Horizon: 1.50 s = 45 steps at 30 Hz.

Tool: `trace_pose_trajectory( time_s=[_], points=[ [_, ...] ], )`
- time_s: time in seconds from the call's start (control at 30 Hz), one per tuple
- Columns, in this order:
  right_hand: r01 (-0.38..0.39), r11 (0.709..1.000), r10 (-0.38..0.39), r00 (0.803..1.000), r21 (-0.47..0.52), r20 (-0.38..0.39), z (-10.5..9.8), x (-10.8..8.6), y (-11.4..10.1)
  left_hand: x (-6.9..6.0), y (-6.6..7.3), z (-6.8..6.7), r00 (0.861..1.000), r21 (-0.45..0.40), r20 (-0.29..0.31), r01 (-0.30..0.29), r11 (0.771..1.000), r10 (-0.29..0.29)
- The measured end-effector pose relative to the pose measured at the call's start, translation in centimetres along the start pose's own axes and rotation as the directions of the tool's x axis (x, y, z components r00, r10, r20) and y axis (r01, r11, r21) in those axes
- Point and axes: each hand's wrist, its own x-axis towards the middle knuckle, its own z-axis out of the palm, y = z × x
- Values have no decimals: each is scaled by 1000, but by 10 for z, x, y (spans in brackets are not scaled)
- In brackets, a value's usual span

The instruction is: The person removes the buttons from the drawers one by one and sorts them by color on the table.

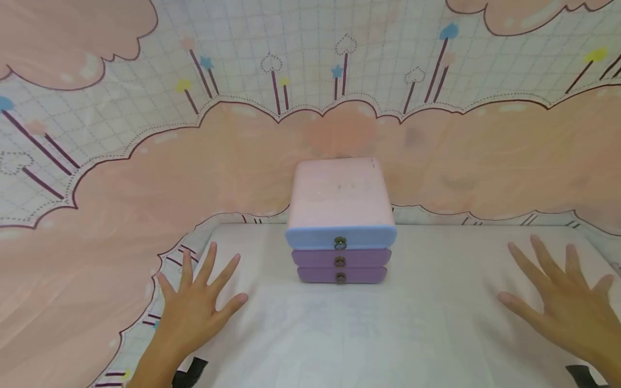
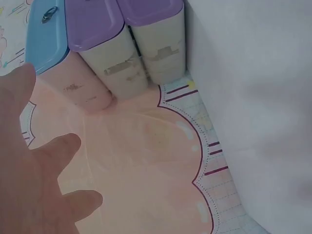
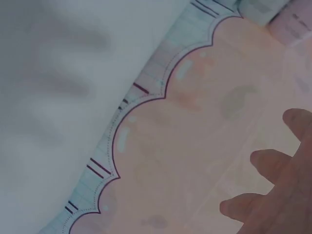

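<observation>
A small three-tier drawer box stands in the middle, with a pink top, a blue upper drawer front and two purple fronts below, each bearing a round metal pull. To its left my left hand is held with fingers spread, touching nothing that I can see. Off to the right, my right hand has its fingers spread too and holds nothing. In the left wrist view the box's side shows brownish scuffs. The right wrist view has only a corner of the box.
A white surface lies under the box and hands. Behind and to the left spreads a peach cloth printed with clouds and grid lines. Black straps show at both wrists.
</observation>
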Motion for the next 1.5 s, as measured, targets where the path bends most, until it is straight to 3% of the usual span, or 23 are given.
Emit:
trace_pose_trajectory(
  time_s=[0.2, 0.4, 0.6, 0.83, 0.97, 1.13, 1.2, 1.37, 1.43, 1.5],
  points=[
    [49, 991, -53, 998, 124, 34, 6, 1, -5, 3, 1, 0, 1000, -90, 5, -4, 996, 4],
    [77, 971, -96, 993, 226, 76, 5, 6, -27, 11, 8, -2, 998, -278, -40, -48, 959, 39],
    [192, 913, -190, 981, 359, -41, 4, 12, -57, 23, 18, -6, 997, -410, -62, -73, 909, 53],
    [276, 843, -239, 961, 462, -138, -1, 22, -96, 39, 30, -6, 992, -539, -110, -113, 835, 63],
    [362, 765, -290, 932, 532, -217, -2, 29, -117, 50, 39, -3, 988, -615, -143, -135, 777, 59],
    [411, 621, -353, 907, 667, -230, -2, 38, -141, 63, 51, -3, 987, -703, -154, -146, 696, 52],
    [414, 545, -375, 898, 729, -229, -1, 42, -148, 68, 55, -4, 989, -737, -142, -136, 662, 45],
    [353, 352, -406, 892, 867, -198, 2, 50, -165, 80, 66, -6, 996, -826, -83, -85, 558, 29],
    [317, 300, -411, 894, 900, -178, 3, 53, -171, 84, 70, -6, 998, -849, -55, -58, 525, 22],
    [287, 270, -412, 897, 919, -159, 4, 55, -177, 88, 73, -6, 999, -867, -33, -35, 498, 13]
  ],
)
